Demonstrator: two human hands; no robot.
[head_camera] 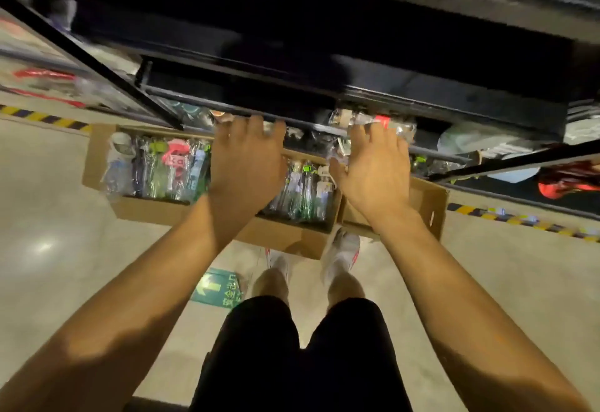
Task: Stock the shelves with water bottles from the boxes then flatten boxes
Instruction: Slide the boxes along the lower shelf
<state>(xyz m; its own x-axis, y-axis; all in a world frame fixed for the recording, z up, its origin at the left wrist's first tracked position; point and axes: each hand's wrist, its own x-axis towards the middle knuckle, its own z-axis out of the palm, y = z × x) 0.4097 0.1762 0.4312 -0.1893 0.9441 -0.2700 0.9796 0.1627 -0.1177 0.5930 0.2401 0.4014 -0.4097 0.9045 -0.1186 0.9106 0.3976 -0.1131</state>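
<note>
My left hand (246,158) and my right hand (370,165) reach forward, backs up, to the front edge of a black metal shelf (406,103). The right hand's spread, fairly straight fingers touch a clear bottle with a red label (380,119) lying at the shelf edge. The left hand's fingertips rest at the shelf edge, and what lies under them is hidden. Below on the floor, an open cardboard box (146,212) holds several wrapped bottles (162,168) of mixed colours. A second cardboard box (431,204) stands to its right, its inside mostly hidden by my right hand.
More wrapped goods lie blurred on the lower shelf levels (470,142). Black shelf rails (97,54) run diagonally at the left and right. Yellow-black hazard tape (519,220) marks the concrete floor. A green floor sign (217,288) lies beside my feet (341,256).
</note>
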